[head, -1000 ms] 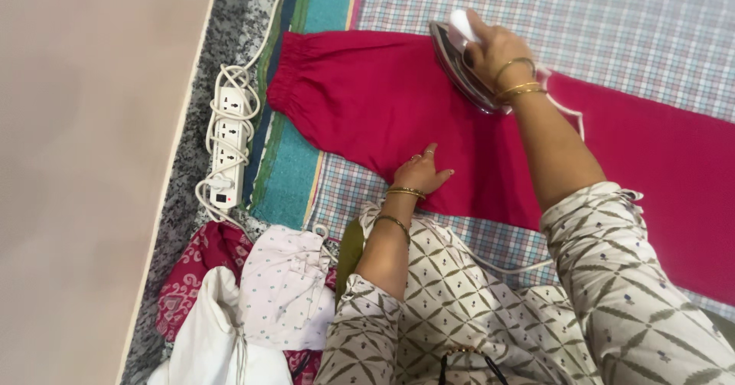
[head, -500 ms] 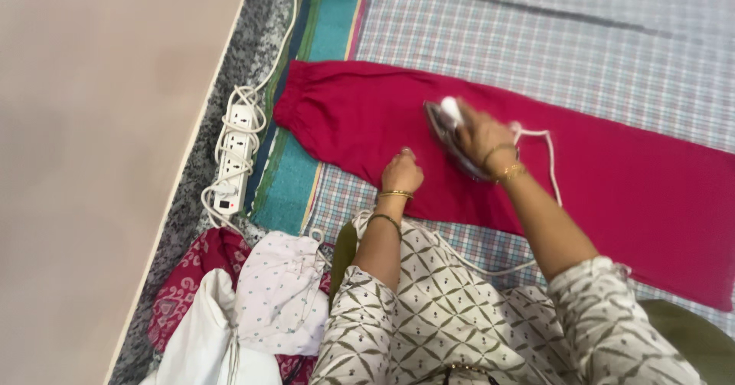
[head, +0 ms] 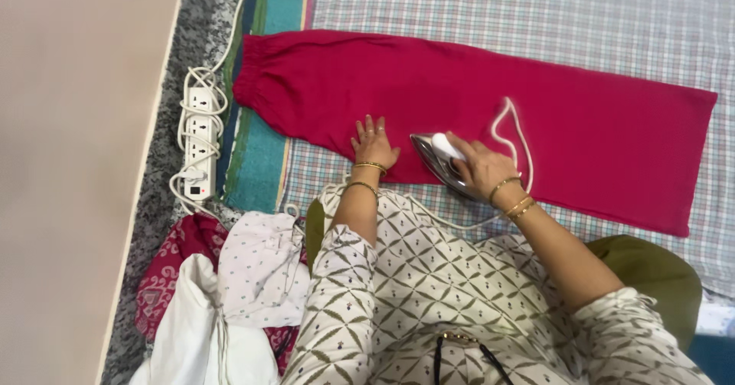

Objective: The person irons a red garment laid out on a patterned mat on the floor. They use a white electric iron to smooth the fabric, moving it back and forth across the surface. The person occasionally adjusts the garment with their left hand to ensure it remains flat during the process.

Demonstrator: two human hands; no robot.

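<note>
Lying flat on the checked cloth (head: 582, 17), the long red fabric trousers (head: 475, 102) stretch across in front of you. Your right hand (head: 481, 169) is closed around the handle of the silver electric iron (head: 436, 159), which sits on the near edge of the trousers. Its white cord (head: 514, 128) loops just beyond your grip. Just left of the iron, your left hand (head: 373, 143) lies open and flat on the fabric, holding nothing. Further left is a white power strip (head: 200, 141); nearer you, folded clothes (head: 230, 293).
</note>
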